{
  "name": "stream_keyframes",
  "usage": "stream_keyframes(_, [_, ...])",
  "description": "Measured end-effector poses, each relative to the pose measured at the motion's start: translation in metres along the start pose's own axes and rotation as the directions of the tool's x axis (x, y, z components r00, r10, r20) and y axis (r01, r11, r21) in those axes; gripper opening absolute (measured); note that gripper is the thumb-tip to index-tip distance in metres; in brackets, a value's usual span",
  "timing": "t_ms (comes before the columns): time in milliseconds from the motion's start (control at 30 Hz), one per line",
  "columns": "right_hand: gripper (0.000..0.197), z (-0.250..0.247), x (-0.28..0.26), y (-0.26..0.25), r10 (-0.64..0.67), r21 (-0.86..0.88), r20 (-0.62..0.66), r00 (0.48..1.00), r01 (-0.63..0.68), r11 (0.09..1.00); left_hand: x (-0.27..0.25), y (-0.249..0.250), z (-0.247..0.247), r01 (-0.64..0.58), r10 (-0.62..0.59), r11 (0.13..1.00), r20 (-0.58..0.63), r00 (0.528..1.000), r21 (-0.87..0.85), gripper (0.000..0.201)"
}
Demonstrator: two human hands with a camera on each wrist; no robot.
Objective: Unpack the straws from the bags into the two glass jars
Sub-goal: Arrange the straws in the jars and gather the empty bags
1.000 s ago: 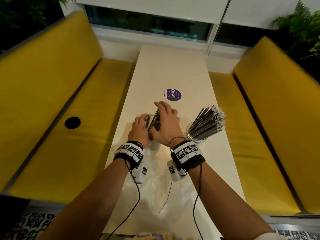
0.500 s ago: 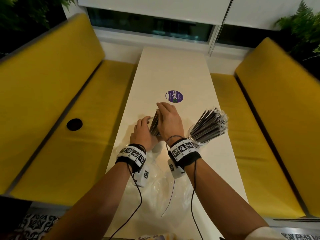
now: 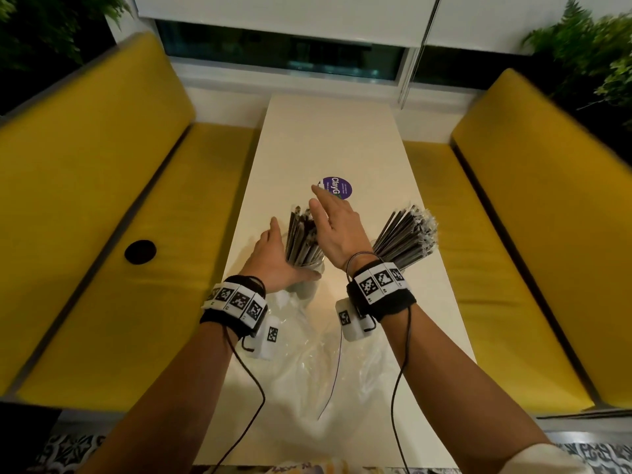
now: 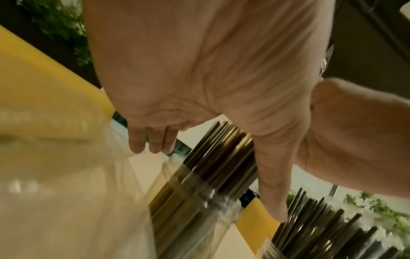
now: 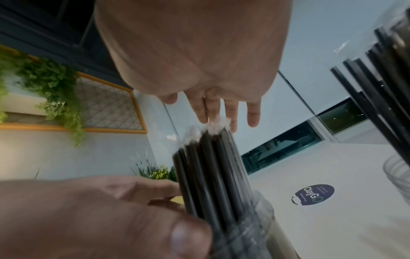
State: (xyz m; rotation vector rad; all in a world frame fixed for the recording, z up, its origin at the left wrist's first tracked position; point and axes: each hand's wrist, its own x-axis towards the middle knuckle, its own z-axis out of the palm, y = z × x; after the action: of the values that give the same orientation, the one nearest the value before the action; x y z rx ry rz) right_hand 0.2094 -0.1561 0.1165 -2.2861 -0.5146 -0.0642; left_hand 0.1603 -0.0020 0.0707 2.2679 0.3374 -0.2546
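Note:
A bundle of black wrapped straws (image 3: pixel 302 237) stands in the near glass jar (image 3: pixel 309 287) on the white table (image 3: pixel 328 131). My left hand (image 3: pixel 273 254) is beside the jar's left side with fingers straight. Its thumb (image 3: pixel 307 276) lies along the jar's rim. My right hand (image 3: pixel 333 224) hovers flat just right of the straw tops, holding nothing. In the right wrist view the straws (image 5: pixel 210 166) rise under my spread fingers. A second jar, mostly hidden behind my right wrist, holds a fanned bunch of straws (image 3: pixel 407 237).
Empty clear plastic bags (image 3: pixel 307 357) lie crumpled on the table near me. A round purple sticker (image 3: pixel 337 188) sits beyond the jars. Yellow benches (image 3: pixel 119 268) flank the table on both sides, with a window wall at the far end.
My right hand has let go of the straw bundle and spread flat. My left hand has uncurled from the jar. The straws now stand in the jar on their own.

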Motion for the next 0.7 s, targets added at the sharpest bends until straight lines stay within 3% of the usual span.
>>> stream_keyframes(100, [0.045, -0.013, -0.01, -0.001, -0.018, 0.077, -0.146, 0.989, 0.03, 0.997, -0.021, 0.001, -0.019, -0.03, 0.029, 0.999, -0.043, 0.999, -0.017, 0.144])
stream_keyframes(200, [0.021, -0.024, -0.036, 0.002, -0.023, 0.115, -0.264, 0.964, 0.055, 0.992, -0.042, -0.016, -0.029, -0.14, 0.106, 0.984, -0.271, 0.957, -0.108, 0.082])
stream_keyframes(267, [0.019, -0.026, -0.062, 0.014, 0.014, 0.132, -0.223, 0.975, 0.016, 0.991, -0.054, -0.037, -0.025, -0.2, 0.121, 0.969, -0.429, 0.895, -0.144, 0.04])
stream_keyframes(333, [0.021, -0.021, -0.092, 0.032, 0.098, 0.052, -0.082, 0.992, -0.094, 0.994, -0.063, -0.061, -0.009, -0.187, 0.106, 0.972, -0.445, 0.889, -0.143, 0.02])
stream_keyframes(400, [0.03, -0.006, -0.12, 0.058, 0.195, -0.143, 0.092, 0.977, -0.181, 0.973, -0.069, -0.084, 0.013, -0.138, 0.087, 0.984, -0.375, 0.923, -0.112, 0.019])
stream_keyframes(467, [0.042, 0.014, -0.142, 0.083, 0.324, -0.271, 0.276, 0.905, -0.251, 0.929, -0.072, -0.101, 0.036, -0.084, 0.06, 0.994, -0.312, 0.948, -0.065, 0.023])
stream_keyframes(533, [0.054, 0.034, -0.156, 0.102, 0.405, -0.289, 0.388, 0.828, -0.307, 0.906, -0.075, -0.111, 0.057, -0.01, -0.014, 0.995, -0.234, 0.972, -0.099, 0.028])
stream_keyframes(600, [0.068, 0.053, -0.166, 0.114, 0.447, -0.298, 0.409, 0.796, -0.346, 0.89, -0.077, -0.116, 0.077, 0.048, -0.064, 0.994, -0.158, 0.985, -0.102, 0.036])
stream_keyframes(700, [0.077, 0.072, -0.172, 0.123, 0.474, -0.277, 0.343, 0.811, -0.395, 0.876, -0.082, -0.117, 0.102, 0.082, -0.087, 0.995, -0.089, 0.992, -0.058, 0.047])
